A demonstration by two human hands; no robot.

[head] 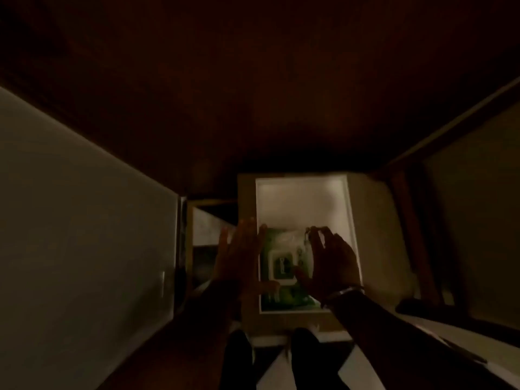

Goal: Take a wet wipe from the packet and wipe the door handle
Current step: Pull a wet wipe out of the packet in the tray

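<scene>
Left hand [242, 251]: flat, fingers spread and pointing away from the body, held against the left edge of the packet [284, 266]. It grips nothing; the thumb reaches in toward the packet's lower left.

Right hand [329, 263]: arched over the right side of the packet, palm down. Index finger and thumb are brought together at the packet's top right corner, apparently pinching a small piece of its wrapping; the light is too poor to confirm what is held. A band [342, 294] sits on this wrist. The right forearm enters from the lower right, in a dark sleeve; the left forearm comes up from below, almost lost in shadow.

Packet: green, with a pale rectangular flap at its centre, lying flat in the near half of a white tray [301, 198]. The tray's far half is bare. The tray rests on a pale desk [371, 220].

Surroundings: a pale panel [78, 209] fills the left side. Dark reddish-brown surface above. Two dark shoes [304, 350] show below the desk edge. The scene is very dim.
</scene>
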